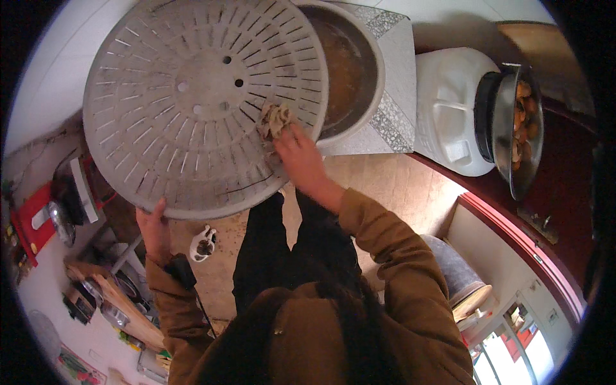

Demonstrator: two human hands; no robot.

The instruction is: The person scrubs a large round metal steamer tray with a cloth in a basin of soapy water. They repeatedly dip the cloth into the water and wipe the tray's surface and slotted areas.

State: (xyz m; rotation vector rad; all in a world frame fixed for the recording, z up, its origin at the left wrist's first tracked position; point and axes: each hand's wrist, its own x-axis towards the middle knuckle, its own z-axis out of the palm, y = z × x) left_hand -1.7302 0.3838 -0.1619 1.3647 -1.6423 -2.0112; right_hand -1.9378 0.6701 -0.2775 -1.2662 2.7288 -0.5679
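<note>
A large round grey lid (pixel 202 91) with rings of slots and several round holes fills the upper left. My left hand (pixel 155 226) grips its near left rim, thumb on top. With my right hand (pixel 301 151) I press a crumpled, stained cloth (pixel 276 120) against the lid's slotted surface near its right side. Partly behind the lid stands a round basin (pixel 378 72) holding brownish liquid (pixel 342 72). Dark smudges mark the lid around the slots.
The basin rests on a speckled stone-patterned surface (pixel 397 96). To the right are a white plastic container (pixel 450 115) and a metal bowl (pixel 534 139) of orange-brown pieces. A white cat with dark patches (pixel 203 245) is on the floor by my legs. A wooden-topped table (pixel 115 298) stands lower left.
</note>
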